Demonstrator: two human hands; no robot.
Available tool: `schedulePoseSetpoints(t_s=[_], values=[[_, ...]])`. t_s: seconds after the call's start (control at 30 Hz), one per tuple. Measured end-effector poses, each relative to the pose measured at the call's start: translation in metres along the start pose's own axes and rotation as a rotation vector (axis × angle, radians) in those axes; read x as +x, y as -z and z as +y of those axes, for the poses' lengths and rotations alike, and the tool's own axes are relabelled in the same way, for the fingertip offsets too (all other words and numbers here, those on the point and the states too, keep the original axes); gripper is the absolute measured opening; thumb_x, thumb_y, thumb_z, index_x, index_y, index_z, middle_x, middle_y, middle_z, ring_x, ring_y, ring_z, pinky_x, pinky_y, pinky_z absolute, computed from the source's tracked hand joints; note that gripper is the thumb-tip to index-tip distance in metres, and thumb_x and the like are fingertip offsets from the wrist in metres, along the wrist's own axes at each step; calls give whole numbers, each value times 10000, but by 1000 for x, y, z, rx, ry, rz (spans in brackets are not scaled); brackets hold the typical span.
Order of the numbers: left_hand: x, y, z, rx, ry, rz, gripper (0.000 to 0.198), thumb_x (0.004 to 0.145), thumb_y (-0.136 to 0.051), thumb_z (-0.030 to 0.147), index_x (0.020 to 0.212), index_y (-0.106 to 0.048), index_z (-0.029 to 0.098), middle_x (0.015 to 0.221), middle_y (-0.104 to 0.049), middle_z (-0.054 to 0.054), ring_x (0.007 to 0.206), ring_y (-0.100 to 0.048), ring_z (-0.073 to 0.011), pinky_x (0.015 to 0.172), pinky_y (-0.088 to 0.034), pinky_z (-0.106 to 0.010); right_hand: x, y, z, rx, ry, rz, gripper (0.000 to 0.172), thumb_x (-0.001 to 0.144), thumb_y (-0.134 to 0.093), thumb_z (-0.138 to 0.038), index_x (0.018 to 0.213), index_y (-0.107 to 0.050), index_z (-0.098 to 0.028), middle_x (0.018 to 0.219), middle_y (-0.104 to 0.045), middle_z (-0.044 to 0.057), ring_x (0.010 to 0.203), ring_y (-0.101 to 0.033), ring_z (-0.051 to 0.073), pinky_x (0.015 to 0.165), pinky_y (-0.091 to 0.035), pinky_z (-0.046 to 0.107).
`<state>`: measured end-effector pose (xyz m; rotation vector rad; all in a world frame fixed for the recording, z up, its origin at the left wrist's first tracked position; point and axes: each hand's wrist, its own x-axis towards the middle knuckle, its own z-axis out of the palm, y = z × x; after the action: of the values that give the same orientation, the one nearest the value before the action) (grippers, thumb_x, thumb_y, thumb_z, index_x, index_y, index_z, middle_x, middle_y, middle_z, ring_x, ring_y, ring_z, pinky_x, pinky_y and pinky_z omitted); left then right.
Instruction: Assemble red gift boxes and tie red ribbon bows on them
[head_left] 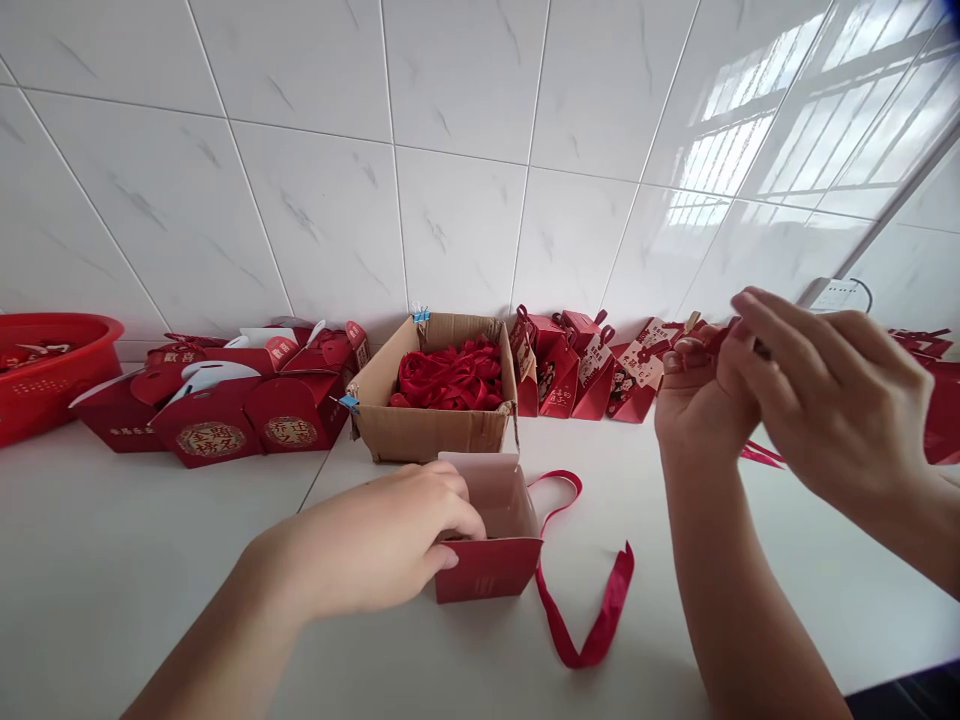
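At two o'clock I have a dark-red satin ribbon (pixel 616 597), likely soft and slippery; at twelve, an open red card box (pixel 491 575), probably light and crushable, best held by its walls. My left hand (pixel 379 545) pinches its near wall, fingers inside. At one, another person's hand (pixel 844 385) overlaps my right hand (pixel 696 405); I cannot tell its grip.

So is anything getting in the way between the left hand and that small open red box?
Nothing visible is. The left hand is right at the open red box, its fingers over the rim. The red ribbon lies to the right and the cardboard box stands behind, neither between them.
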<state>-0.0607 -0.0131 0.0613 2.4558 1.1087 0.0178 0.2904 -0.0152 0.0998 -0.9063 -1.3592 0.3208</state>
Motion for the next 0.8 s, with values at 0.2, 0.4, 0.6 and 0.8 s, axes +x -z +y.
schedulePoseSetpoints(t_s=[0.2, 0.4, 0.6, 0.8], values=[[1, 0, 1, 16, -10, 8, 223, 869, -515, 234, 939, -712, 312, 1013, -642, -23, 899, -615, -191, 721, -453, -263, 8, -55, 28, 548, 43, 558, 114, 863, -618, -378, 855, -593, -267, 706, -535, -66, 589, -541, 72, 476, -483, 195], [1, -1, -1, 36, -63, 26, 211, 862, -536, 212, 933, -706, 316, 1049, -644, -15, 958, -612, -192, 771, -465, -262, 1, -97, 39, 705, -174, 212, 120, 751, -667, -190, 791, -555, -188, 630, -543, -67, 494, -509, 47, 441, -389, 162], [2, -2, -3, 50, -69, 28, 213, 853, -547, 211, 936, -709, 321, 1059, -653, -16, 1017, -603, -202, 821, -475, -274, -26, -112, 18, 139, -61, -823, 40, 838, -608, -186, 856, -643, -175, 806, -670, 10, 733, -613, 112, 662, -478, 242], [3, -2, -4, 83, -60, 42, 188, 865, -549, 273, 925, -719, 327, 1022, -669, -24, 1086, -594, -211, 891, -475, -289, -37, -123, 13, -189, 163, -1179, 107, 803, -601, -94, 803, -672, -174, 799, -669, 8, 736, -587, 120, 661, -461, 229]])
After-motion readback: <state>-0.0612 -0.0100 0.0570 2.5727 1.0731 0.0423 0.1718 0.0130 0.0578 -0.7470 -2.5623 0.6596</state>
